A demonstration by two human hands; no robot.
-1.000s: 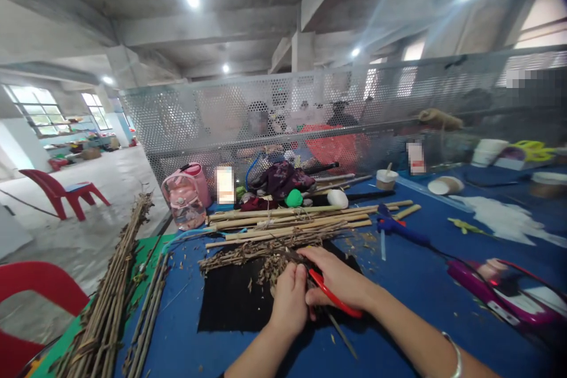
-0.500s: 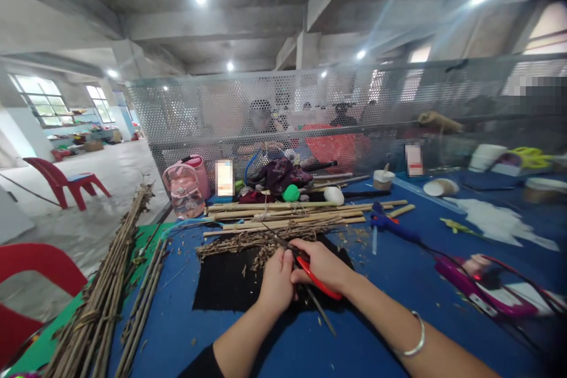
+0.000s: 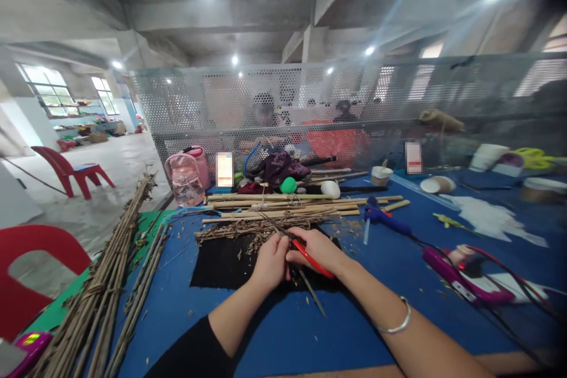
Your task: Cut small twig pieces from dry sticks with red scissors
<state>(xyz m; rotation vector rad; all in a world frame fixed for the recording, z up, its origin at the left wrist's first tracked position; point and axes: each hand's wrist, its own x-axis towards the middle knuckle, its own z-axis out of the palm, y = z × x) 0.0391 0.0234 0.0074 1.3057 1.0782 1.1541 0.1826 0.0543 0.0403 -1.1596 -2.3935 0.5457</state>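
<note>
Scissors in right hand, blue tabletop between it and near edge.

The scissors handles looked like smooth, glossy red plastic. The cloth was black and matt. The bundled twigs were rough, dry wood, while the pale sticks seemed smoother. The tabletop was matt blue. The screen was perforated metal, faintly shiny; the bracelet, polished silvery metal; the nearer chair, smooth red plastic; the crumpled white sheet, thin and paper-like.
</note>
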